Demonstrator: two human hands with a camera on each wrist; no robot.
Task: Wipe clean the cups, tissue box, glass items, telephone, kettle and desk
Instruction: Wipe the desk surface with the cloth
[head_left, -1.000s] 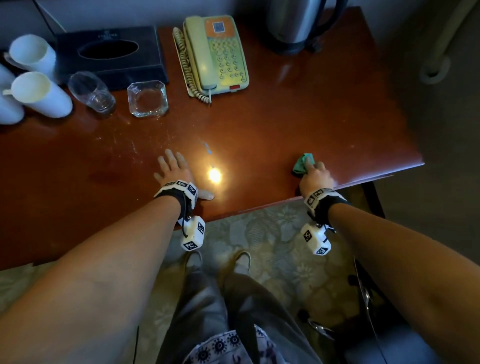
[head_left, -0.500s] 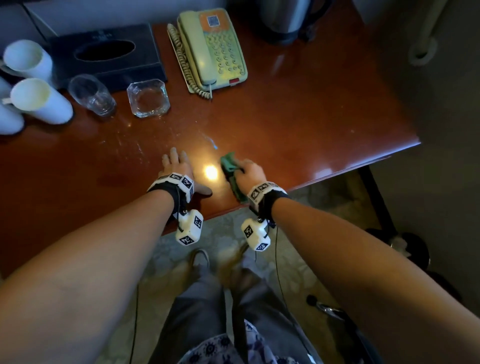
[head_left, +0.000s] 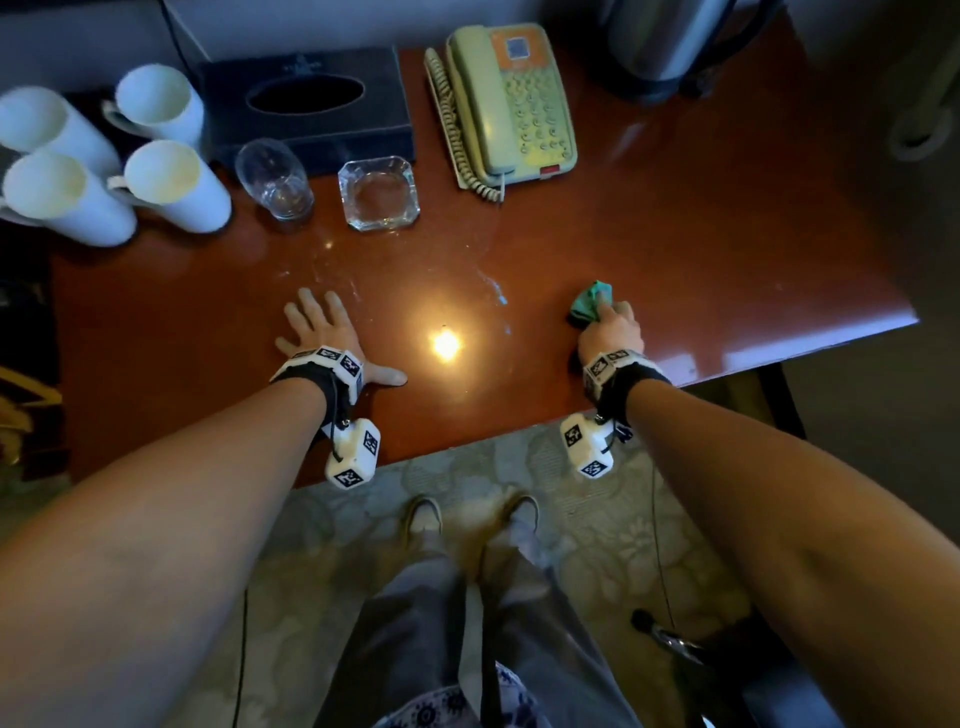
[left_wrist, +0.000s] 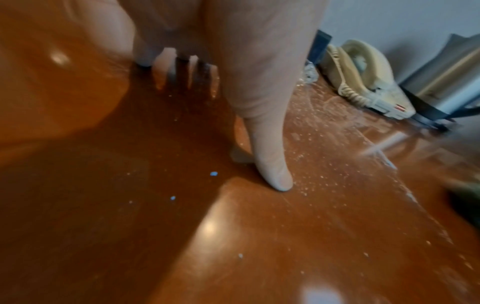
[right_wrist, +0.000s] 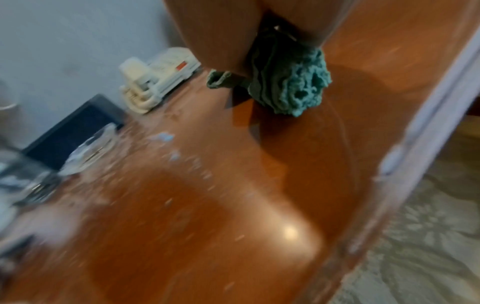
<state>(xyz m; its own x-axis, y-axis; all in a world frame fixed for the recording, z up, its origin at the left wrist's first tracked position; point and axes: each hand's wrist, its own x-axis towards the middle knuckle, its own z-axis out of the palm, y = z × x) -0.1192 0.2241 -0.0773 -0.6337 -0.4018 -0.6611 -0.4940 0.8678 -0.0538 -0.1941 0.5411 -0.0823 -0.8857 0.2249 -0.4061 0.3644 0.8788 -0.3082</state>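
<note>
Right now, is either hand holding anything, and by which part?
The right hand grips the bunched green cloth by its upper end, pressing it on the desk. The left hand holds nothing; it rests flat on the desk.

A pale floral carpet (head_left: 597, 545) fills the lower centre of the frame; a grey wall (head_left: 78, 41) runs along the top left, dimly lit.

Glossy reddish wood desk (head_left: 675, 249) (dust-speckled), nubby green cloth (right_wrist: 298, 86), clear glass ashtray (head_left: 378, 193), brushed-metal kettle (head_left: 660, 36).

Bare forearms, black wristbands (head_left: 324, 382) with white checker-marked cubes (head_left: 354, 453), grey trousers (head_left: 415, 623), light shoes (head_left: 423, 514).
</note>
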